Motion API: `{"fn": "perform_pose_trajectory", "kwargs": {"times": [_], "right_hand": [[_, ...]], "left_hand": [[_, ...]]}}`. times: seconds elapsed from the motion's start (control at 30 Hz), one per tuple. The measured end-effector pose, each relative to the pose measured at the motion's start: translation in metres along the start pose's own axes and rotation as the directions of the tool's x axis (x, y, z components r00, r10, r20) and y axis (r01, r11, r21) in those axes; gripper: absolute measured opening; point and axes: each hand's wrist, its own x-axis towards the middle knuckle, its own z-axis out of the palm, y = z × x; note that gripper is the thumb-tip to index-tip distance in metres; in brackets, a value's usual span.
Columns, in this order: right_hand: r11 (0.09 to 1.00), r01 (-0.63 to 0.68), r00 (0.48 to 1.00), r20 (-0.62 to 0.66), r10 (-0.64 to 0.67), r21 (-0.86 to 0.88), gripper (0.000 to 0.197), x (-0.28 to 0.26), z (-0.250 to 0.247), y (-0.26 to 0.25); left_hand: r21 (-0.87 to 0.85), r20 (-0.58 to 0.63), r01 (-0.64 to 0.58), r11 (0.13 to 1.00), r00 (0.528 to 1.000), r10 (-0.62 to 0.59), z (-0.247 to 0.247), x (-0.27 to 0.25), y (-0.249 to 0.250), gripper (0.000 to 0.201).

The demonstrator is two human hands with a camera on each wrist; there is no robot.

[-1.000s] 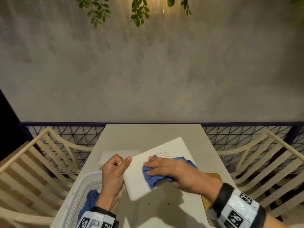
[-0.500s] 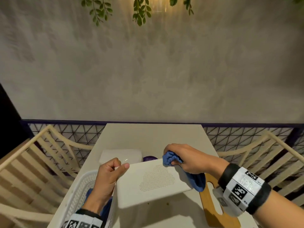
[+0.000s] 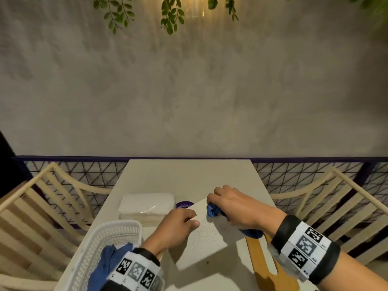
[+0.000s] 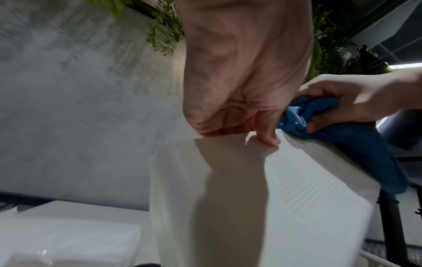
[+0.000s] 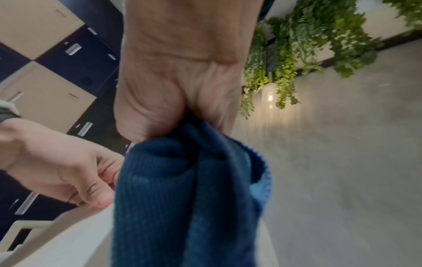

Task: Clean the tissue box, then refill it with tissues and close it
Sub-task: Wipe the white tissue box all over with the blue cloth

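A white tissue box [image 3: 206,238] with a dotted cloud pattern is held tilted over the table. My left hand [image 3: 178,225] grips its left edge, thumb on the top face; its fingers [image 4: 266,133] curl over the box edge [image 4: 297,180]. My right hand [image 3: 233,205] grips a bunched blue cloth [image 3: 213,211] against the box's far top corner, the cloth's tail [image 3: 252,233] hanging off the right side. The cloth [image 5: 187,195] fills the right wrist view below my palm. A wrapped white tissue pack [image 3: 147,207] lies on the table to the left.
A white plastic basket [image 3: 109,244] at the near left holds another blue cloth [image 3: 105,263]. A wooden lid-like board [image 3: 262,261] lies at the right of the table [image 3: 189,175]. A purple round sticker [image 3: 184,204] sits behind the box. Cream slatted chairs stand on both sides.
The box has been turned and tilted in my hands. My right hand has bunched the cloth and moved it from the flat face up to the far corner.
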Motion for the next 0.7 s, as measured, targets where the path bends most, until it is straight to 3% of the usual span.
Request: {"fn": "perform_pose_trajectory", "kwargs": {"times": [0.1,0.17,0.27,0.37,0.43,0.5,0.53,0.57,0.67,0.7], "right_hand": [[0.998,-0.051,0.994,-0.099,0.054,0.030,0.034,-0.002,0.011,0.005],[0.993,-0.054,0.957,-0.279,0.083,0.108,0.032,0.000,0.023,0.005],[0.945,0.137,0.885,-0.465,0.018,0.298,0.028,0.001,0.048,-0.012],[0.895,0.293,0.885,-0.450,-0.120,0.337,0.041,-0.025,0.070,0.001],[0.923,0.207,0.873,-0.488,-0.024,0.324,0.053,-0.032,0.073,0.023],[0.900,0.100,0.777,-0.598,0.196,0.425,0.047,-0.016,0.064,0.024],[0.868,0.110,0.747,-0.616,0.250,0.485,0.041,-0.004,0.057,0.013],[0.858,0.161,0.748,-0.628,0.217,0.488,0.036,0.005,0.052,-0.001],[0.885,0.345,0.799,-0.593,-0.101,0.314,0.035,-0.002,0.057,-0.006],[0.902,0.327,0.793,-0.601,-0.101,0.280,0.034,-0.007,0.054,0.005]], "left_hand": [[0.010,-0.149,0.022,1.000,0.989,-0.020,0.013,0.002,0.005,0.028],[0.051,-0.295,0.051,0.997,0.955,-0.033,0.017,0.003,0.009,0.015],[0.016,-0.410,0.073,0.997,0.910,-0.060,0.013,0.005,0.012,0.016],[-0.041,-0.426,0.106,0.994,0.898,-0.113,0.001,0.001,0.013,0.027],[0.009,-0.454,0.115,0.993,0.885,-0.099,-0.005,-0.003,0.014,0.025],[0.045,-0.482,0.111,0.993,0.873,-0.076,-0.007,-0.003,0.020,0.020],[0.040,-0.486,0.110,0.993,0.870,-0.077,-0.008,-0.002,0.023,0.020],[0.027,-0.486,0.109,0.994,0.870,-0.083,-0.010,-0.001,0.025,0.022],[0.005,-0.470,0.132,0.991,0.875,-0.114,-0.017,-0.004,0.021,0.033],[0.012,-0.458,0.139,0.990,0.881,-0.118,-0.018,-0.008,0.020,0.035]]}}
